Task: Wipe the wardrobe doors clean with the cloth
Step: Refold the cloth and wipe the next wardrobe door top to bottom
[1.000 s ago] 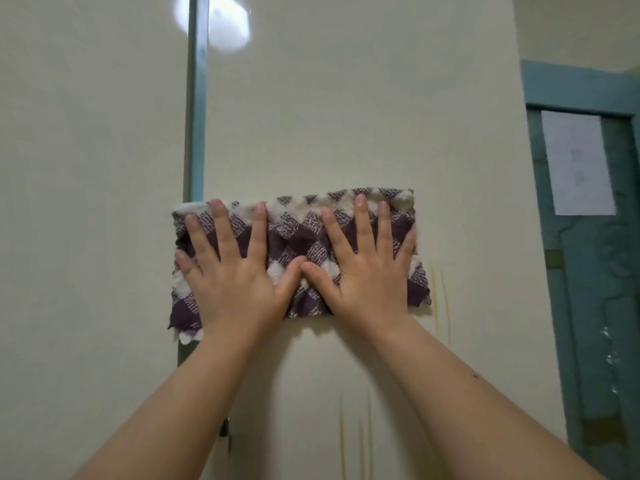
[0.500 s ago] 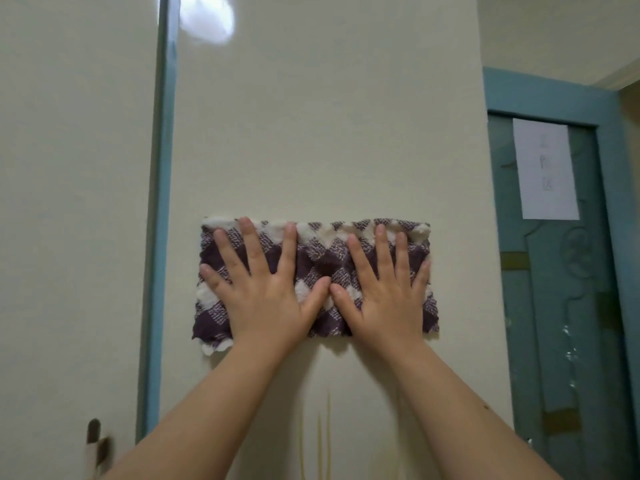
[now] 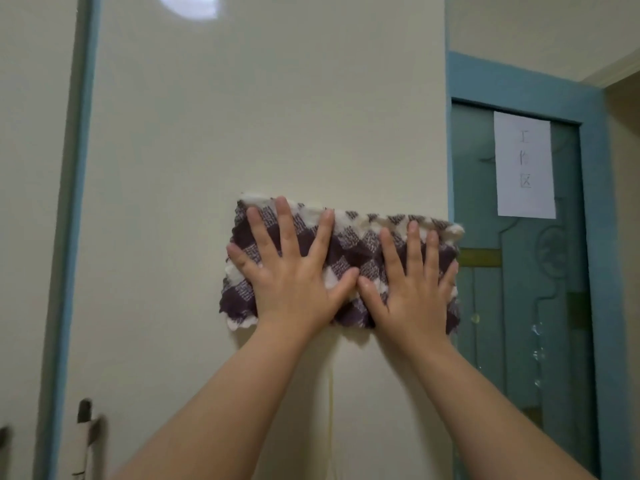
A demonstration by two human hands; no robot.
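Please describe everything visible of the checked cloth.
The cloth is a fluffy rectangle, checked purple and white, with a white top edge. It lies flat against the wardrobe door, long side nearly level, its right end reaching the door's edge. The left hand and right hand press it with spread fingers.

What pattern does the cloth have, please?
The cloth is purple-and-white checked, seen in the head view.

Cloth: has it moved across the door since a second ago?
Yes. The cloth has slid right: a second ago its left end overlapped the blue strip; now it lies clear, its right end at the right edge of the wardrobe door.
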